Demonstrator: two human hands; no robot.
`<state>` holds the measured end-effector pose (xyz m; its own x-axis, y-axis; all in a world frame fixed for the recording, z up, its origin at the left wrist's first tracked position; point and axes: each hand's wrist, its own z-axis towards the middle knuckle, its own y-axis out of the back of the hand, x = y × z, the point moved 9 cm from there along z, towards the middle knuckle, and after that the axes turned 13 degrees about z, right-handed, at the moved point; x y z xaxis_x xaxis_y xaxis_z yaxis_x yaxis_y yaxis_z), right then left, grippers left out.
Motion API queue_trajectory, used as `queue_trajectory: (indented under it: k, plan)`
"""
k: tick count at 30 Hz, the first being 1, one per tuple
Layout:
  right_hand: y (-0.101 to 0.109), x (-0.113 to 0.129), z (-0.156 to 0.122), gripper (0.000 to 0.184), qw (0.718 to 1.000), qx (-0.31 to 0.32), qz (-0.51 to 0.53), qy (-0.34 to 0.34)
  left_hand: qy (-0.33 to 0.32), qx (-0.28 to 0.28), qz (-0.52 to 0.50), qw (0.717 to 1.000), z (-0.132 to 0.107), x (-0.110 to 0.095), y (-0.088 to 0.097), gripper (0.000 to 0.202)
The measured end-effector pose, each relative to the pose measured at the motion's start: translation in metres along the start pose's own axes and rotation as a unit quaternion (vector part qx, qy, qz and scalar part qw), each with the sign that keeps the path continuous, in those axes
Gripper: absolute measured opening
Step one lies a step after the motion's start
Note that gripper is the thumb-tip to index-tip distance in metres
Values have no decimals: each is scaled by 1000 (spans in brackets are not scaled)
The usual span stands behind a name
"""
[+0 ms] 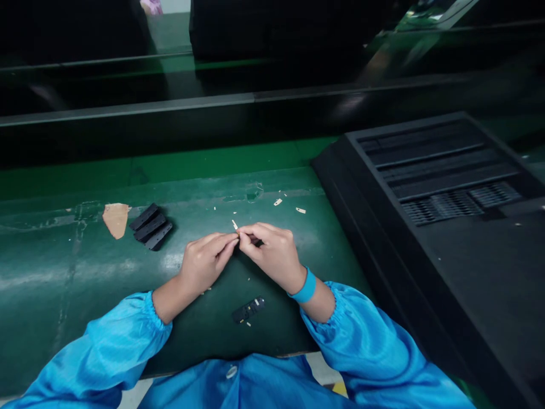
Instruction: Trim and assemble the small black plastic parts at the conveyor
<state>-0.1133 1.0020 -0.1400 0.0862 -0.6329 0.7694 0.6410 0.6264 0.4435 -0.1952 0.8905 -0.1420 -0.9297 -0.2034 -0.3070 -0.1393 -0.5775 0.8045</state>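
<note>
My left hand [205, 260] and my right hand [272, 254] meet fingertip to fingertip over the green tabletop. A small cream-coloured strip [234, 225] sticks out just beyond the pinched fingers of my right hand. The left thumb and forefinger are pressed together right beside it; what lies between them is too small and covered to make out. Nearer my body, below the hands, rests a dark flat part [248, 310] with small light spots on its face, and a tiny pale scrap is beside it.
To the left lie several black oblong parts [151, 227] in a cluster, with a tan piece [116, 220] beside them. Pale scraps [300, 211] are scattered beyond my hands. A large black slatted housing [361, 187] fills the right side. Dark panels [272, 108] run across the back.
</note>
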Motion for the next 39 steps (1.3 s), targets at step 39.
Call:
queue_trajectory:
  k: [39]
  plan:
    - [-40,-43,-26,38,797,69,448,-398,-275,-52,159,947,-1,-42,32,18]
